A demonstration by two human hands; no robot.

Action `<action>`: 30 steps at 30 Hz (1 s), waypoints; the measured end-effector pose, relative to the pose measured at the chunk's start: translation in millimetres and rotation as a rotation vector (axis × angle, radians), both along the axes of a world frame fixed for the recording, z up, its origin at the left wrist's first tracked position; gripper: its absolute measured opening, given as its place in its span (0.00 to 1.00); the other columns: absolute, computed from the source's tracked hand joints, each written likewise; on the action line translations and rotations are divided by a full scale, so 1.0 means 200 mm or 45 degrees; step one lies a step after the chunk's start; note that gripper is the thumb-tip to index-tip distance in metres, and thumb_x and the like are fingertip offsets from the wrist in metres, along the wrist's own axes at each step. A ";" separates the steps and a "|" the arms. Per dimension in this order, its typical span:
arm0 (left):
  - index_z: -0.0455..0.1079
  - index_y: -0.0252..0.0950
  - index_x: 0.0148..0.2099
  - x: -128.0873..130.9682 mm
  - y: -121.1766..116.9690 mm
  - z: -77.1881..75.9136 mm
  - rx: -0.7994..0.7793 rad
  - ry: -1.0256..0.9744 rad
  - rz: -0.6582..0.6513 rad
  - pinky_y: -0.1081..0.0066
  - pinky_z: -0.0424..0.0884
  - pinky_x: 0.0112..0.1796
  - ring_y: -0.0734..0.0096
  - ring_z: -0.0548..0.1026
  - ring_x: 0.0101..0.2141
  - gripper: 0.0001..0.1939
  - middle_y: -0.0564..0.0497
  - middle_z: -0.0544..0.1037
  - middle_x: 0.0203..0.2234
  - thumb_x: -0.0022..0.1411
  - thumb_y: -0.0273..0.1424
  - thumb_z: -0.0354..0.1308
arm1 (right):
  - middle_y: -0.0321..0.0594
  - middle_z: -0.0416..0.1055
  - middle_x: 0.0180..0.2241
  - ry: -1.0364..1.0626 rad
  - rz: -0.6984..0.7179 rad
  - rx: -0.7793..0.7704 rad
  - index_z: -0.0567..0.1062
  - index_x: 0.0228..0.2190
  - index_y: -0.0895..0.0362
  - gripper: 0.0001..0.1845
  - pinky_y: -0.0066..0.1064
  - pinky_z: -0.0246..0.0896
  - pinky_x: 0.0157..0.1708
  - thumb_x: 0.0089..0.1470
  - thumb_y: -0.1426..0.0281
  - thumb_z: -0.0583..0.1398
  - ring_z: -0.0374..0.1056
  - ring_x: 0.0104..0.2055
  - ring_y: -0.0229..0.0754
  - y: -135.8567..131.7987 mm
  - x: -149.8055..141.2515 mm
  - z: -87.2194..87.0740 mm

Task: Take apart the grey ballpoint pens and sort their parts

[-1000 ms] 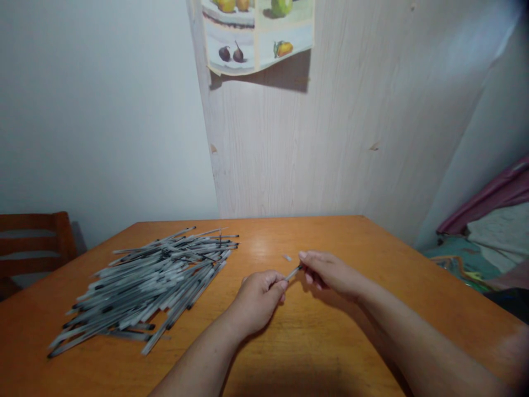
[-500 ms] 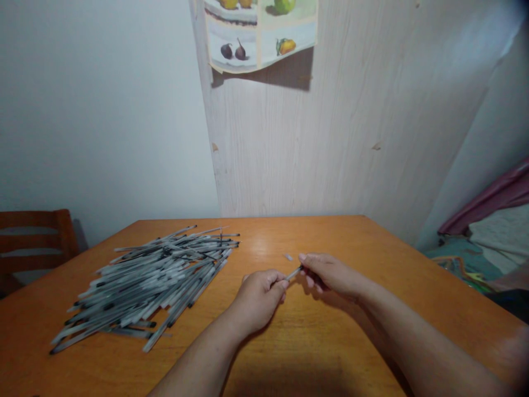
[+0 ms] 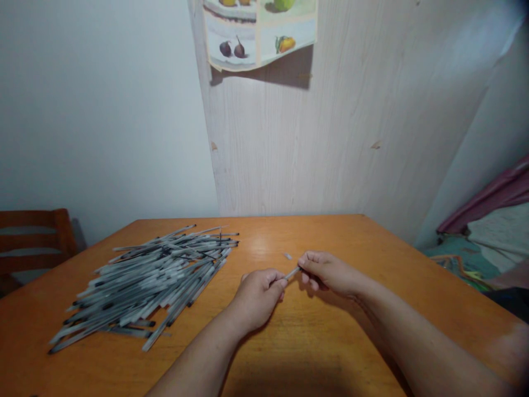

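Note:
My left hand is closed in a fist around the barrel of a clear pen just above the wooden table. Only the pen's short front end shows between my two hands. My right hand pinches that end with fingertips and thumb. A large heap of grey and clear pens lies on the left part of the table, a hand's width from my left hand.
A tiny pale piece lies on the table just beyond my hands. A wooden chair stands at the far left. A pale wood panel with a fruit poster rises behind the table. Bedding lies to the right.
My right hand's fingers have curled in more tightly on the pen's end. Both hands stay in the same spot.

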State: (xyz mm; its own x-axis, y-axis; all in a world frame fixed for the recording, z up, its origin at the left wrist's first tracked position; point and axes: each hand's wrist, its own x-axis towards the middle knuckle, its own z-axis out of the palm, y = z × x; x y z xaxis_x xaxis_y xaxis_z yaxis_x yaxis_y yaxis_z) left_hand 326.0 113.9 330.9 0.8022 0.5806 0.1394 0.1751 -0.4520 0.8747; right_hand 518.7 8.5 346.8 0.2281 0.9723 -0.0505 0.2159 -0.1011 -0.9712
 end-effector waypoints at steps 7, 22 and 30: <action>0.73 0.38 0.27 0.01 0.01 -0.02 0.045 -0.080 0.026 0.72 0.62 0.29 0.69 0.69 0.25 0.16 0.52 0.74 0.21 0.59 0.43 0.56 | 0.30 0.68 0.17 0.136 -0.128 0.039 0.69 0.26 0.56 0.24 0.23 0.44 0.17 0.52 0.48 0.65 0.55 0.15 0.29 0.02 0.02 -0.01; 0.71 0.38 0.27 0.02 0.18 -0.09 0.050 -0.036 0.263 0.72 0.59 0.28 0.70 0.68 0.24 0.17 0.52 0.73 0.21 0.61 0.42 0.52 | 0.38 0.71 0.24 -0.787 -0.473 0.189 0.72 0.24 0.55 0.10 0.30 0.53 0.28 0.56 0.65 0.59 0.64 0.27 0.39 0.20 0.11 -0.30; 0.71 0.38 0.27 0.02 0.18 -0.08 0.035 -0.003 0.313 0.71 0.63 0.31 0.67 0.71 0.27 0.16 0.51 0.76 0.23 0.60 0.43 0.54 | 0.42 0.74 0.32 -1.134 -0.425 0.152 0.75 0.30 0.56 0.07 0.31 0.56 0.36 0.60 0.70 0.59 0.67 0.35 0.41 0.25 0.11 -0.33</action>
State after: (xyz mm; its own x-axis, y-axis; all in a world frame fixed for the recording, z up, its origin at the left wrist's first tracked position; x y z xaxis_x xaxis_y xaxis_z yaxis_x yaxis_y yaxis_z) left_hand 330.0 150.3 314.0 0.6368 0.7544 0.1594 0.2808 -0.4194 0.8633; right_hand 541.6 59.2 280.3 0.4012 0.8377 0.3706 0.8581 -0.2021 -0.4721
